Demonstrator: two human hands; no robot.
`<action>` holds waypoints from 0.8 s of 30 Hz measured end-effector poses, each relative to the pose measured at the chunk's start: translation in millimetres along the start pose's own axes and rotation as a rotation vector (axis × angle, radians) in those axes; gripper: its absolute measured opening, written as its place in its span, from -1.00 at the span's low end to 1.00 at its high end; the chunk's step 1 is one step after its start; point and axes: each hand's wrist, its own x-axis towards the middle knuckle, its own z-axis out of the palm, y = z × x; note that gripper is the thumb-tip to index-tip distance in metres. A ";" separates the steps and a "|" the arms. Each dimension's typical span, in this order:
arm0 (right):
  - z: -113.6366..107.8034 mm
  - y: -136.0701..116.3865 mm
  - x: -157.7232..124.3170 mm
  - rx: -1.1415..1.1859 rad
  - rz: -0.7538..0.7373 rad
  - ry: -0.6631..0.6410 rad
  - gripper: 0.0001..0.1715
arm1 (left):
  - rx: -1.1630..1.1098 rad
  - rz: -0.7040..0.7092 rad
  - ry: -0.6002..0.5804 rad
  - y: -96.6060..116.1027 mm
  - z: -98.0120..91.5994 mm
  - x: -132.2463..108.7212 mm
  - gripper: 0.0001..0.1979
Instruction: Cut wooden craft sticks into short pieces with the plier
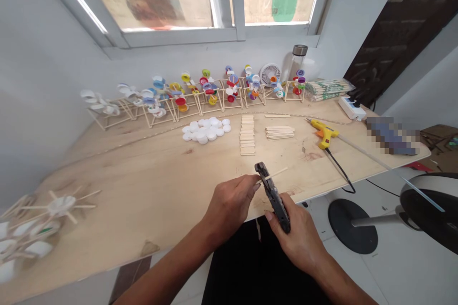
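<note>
My left hand [232, 205] pinches one end of a thin wooden stick [279, 172] near the table's front edge. In my right hand [298, 233] is a dark cutting tool [272, 195], its head at the stick, which sticks out to the right past it. Beyond my hands lie a column of short sticks [247, 134] and a pile of longer sticks [279, 132]. White bottle caps [206, 130] are bunched to the left of the sticks.
Stick frames with coloured caps [181, 101] line the back of the wooden table [143, 190]. A yellow glue gun [325, 134] with its cord lies at right, near a power strip [352, 108]. Cap wheels [61, 206] sit at far left. A black fan [431, 209] stands right.
</note>
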 end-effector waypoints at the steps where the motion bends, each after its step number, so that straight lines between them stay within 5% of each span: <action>1: -0.4 -0.3 -0.4 -0.002 0.000 -0.003 -0.88 | -0.042 -0.020 -0.029 1.0 -2.7 0.9 -0.81; 16: -6.3 -2.8 -4.4 0.004 -0.060 -0.026 -0.88 | -0.844 -0.400 -0.477 -4.4 -28.8 16.5 -0.68; 20: -2.2 -1.8 -3.9 -0.019 -0.046 -0.018 -0.88 | -0.755 -0.365 -0.476 -5.8 -29.6 18.1 -0.70; 24: 2.1 -0.7 -0.2 -0.051 -0.023 0.010 -0.82 | -0.397 -0.263 -0.327 -3.4 -21.1 13.9 -0.74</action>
